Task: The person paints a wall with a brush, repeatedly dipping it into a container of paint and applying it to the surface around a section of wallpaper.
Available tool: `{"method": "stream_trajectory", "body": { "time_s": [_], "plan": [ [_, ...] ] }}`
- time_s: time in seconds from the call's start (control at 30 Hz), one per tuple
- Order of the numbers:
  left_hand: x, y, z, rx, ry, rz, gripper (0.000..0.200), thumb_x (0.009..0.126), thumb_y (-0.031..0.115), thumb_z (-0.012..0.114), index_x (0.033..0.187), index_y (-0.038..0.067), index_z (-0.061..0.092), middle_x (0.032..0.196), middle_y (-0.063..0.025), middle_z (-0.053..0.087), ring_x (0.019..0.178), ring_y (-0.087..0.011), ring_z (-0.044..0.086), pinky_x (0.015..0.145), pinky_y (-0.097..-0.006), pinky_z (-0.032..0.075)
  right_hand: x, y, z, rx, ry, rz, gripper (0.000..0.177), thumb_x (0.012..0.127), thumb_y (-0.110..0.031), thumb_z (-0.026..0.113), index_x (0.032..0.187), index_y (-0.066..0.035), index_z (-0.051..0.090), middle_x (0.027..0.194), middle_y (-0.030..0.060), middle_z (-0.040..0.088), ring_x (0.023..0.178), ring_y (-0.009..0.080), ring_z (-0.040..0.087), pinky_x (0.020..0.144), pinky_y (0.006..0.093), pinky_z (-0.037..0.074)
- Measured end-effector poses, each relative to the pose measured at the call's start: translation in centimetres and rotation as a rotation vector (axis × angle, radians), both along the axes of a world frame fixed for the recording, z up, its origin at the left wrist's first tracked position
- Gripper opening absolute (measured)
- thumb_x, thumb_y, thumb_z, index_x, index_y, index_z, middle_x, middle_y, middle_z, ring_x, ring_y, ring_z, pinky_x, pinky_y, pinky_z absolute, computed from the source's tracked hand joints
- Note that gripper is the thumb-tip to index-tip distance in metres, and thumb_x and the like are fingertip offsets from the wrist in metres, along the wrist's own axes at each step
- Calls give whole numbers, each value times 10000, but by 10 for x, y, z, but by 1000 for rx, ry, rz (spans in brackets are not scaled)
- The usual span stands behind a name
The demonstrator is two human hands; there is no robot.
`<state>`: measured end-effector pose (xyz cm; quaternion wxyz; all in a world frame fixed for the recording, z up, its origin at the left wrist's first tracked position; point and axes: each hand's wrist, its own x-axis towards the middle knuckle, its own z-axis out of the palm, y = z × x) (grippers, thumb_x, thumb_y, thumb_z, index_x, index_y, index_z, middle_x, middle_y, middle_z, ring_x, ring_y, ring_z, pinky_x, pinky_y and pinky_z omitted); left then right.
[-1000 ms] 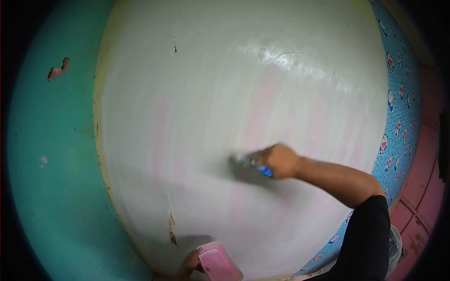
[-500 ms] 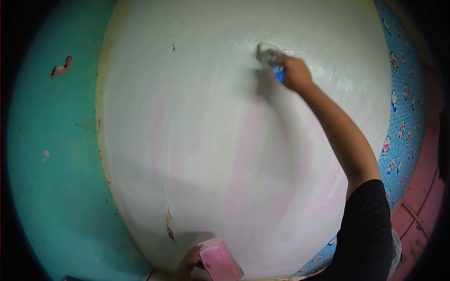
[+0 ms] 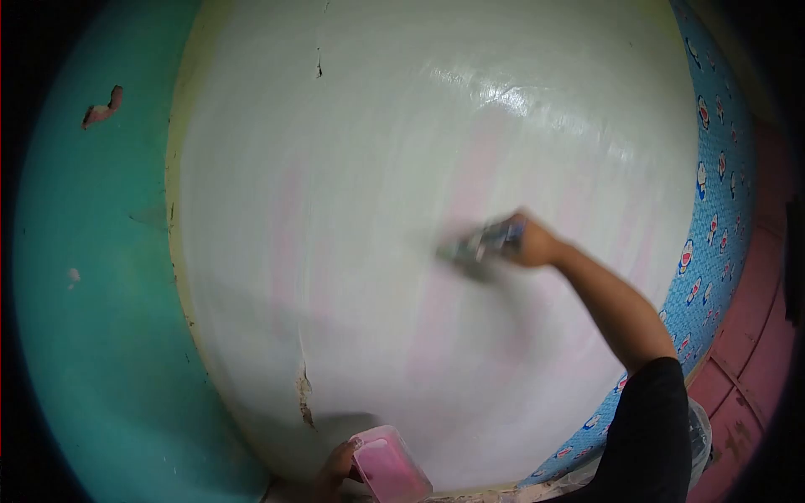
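Observation:
My right hand [image 3: 537, 241] is closed round the handle of a paintbrush [image 3: 470, 248], which is blurred by motion. Its bristles point left against the whitish wall [image 3: 369, 193], near the middle, beside a pale pink streak. Low in the view, my left hand [image 3: 338, 466] grips the left edge of a small plastic tub [image 3: 392, 464] with pink paint or residue inside. The tub is tilted toward me and its lower part runs out of view. Wet, shiny paint shows on the upper part of the wall.
A teal wall [image 3: 92, 335] with a chipped patch [image 3: 103, 107] stands at left. Cracked plaster [image 3: 304, 398] marks the white wall low down. At right are blue cartoon-patterned wallpaper [image 3: 708, 201], pink panels [image 3: 746, 360] and clear plastic [image 3: 698, 440] behind my arm.
My right hand has swept the paintbrush down the wall, from the upper part to the middle. My left hand and the tub have hardly moved.

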<state>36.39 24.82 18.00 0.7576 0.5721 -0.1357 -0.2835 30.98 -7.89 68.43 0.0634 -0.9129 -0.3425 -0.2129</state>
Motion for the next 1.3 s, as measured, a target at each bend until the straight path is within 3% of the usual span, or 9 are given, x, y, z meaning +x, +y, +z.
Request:
{"method": "stream_trajectory", "body": {
  "time_s": [0.2,0.37,0.43,0.53,0.77,0.87,0.93,1.17,1.3],
  "plan": [
    [-22,-1,42,67,138,-80,417,932,312,368,1189,13,506,952,-128,618,695,-266,658,516,-363,565,-16,-5,154,435,-576,-200,186,831,-142,635,992,-52,657,889,66,670,769,135,627,698,261,497],
    [-10,8,19,37,127,-98,414,928,317,386,1186,14,500,906,-123,618,687,-267,659,475,-356,558,-1,1,101,50,-1122,-422,263,828,-109,563,1081,-130,629,1035,121,648,842,275,640,712,339,505],
    [-3,11,7,-23,66,-74,408,929,315,390,1181,16,505,906,-121,618,675,-252,655,478,-348,552,10,10,33,-256,-746,-850,378,792,-86,544,1150,-201,590,1233,127,548,908,281,630,718,357,516],
    [-1,18,5,-25,29,-74,399,929,307,391,1175,19,516,912,-111,619,663,-222,645,506,-335,541,16,3,-92,-564,-783,-365,463,718,-99,599,1173,-173,563,1360,191,408,1079,284,575,531,318,525],
    [6,33,-3,62,-30,-29,379,928,292,388,1145,24,546,893,-89,623,670,-180,626,578,-314,517,-22,48,-192,-156,-82,-318,349,753,-105,607,1098,-157,613,1120,131,597,918,266,624,630,347,526],
    [18,31,-32,-8,-155,-20,381,935,284,369,1155,23,538,906,-94,624,684,-193,633,560,-315,526,-7,32,-146,36,108,-136,229,772,-158,658,997,-115,650,899,143,654,758,339,613,676,357,506],
    [7,35,-9,59,-92,-78,391,942,289,354,1165,22,531,924,-95,621,692,-206,640,541,-320,532,5,12,-84,104,194,-259,210,706,-120,655,912,-80,666,858,141,659,734,269,627,702,334,499],
    [9,21,-26,-2,111,-108,427,945,342,355,1203,33,499,886,-92,622,651,-232,647,526,-340,556,-4,5,163,354,-499,-218,208,847,-131,589,1037,-65,641,888,64,668,784,152,626,667,292,520],
    [-8,24,14,81,110,-120,430,943,342,361,1223,38,480,914,-108,620,664,-231,648,541,-343,565,-1,19,174,193,-985,-385,235,822,-134,590,1048,-107,648,961,105,665,827,231,639,739,320,496]
  ]
}}
